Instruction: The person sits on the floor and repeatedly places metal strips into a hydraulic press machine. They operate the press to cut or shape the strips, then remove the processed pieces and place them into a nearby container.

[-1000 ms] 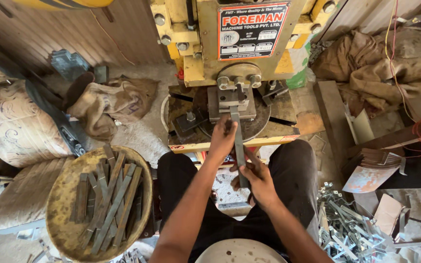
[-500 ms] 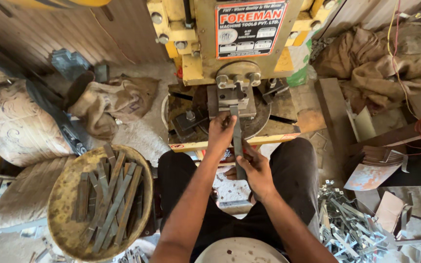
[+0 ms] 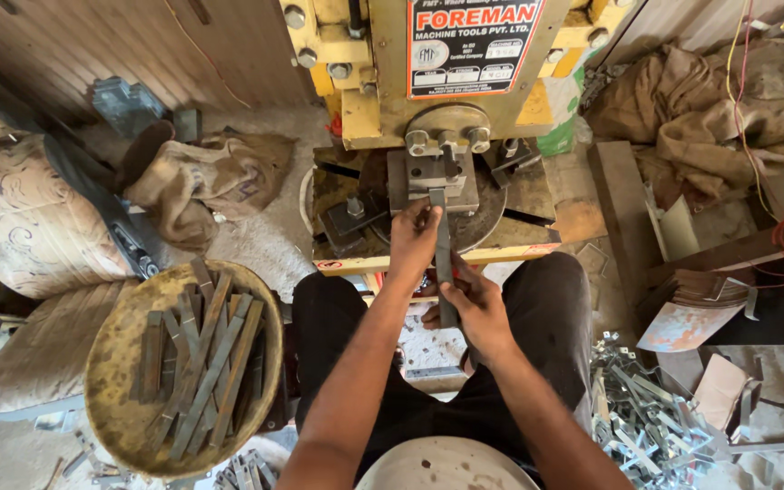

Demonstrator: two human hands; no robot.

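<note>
Seated at a yellow press (image 3: 437, 82), a worker feeds a flat metal strip (image 3: 444, 259) into the die (image 3: 433, 177). Left hand (image 3: 413, 238) is clamped on the strip's far end, guiding it under the tool; right hand (image 3: 475, 308) is closed round the near end, keeping it level (both w/ firm grip). Basket (image 3: 111, 381) of more strips sits near left, within reach; bent pieces (image 3: 646, 417) lie right.

Strip (image 3: 444, 259): dull grey metal. Press (image 3: 437, 100): chipped yellow-painted metal. Bowl (image 3: 115, 363): rusty, rough metal. Sacks (image 3: 201, 181): coarse brown cloth.

left hand (image 3: 413, 238): forward, grip closed | right hand (image 3: 475, 308): nearer, grip closed
</note>
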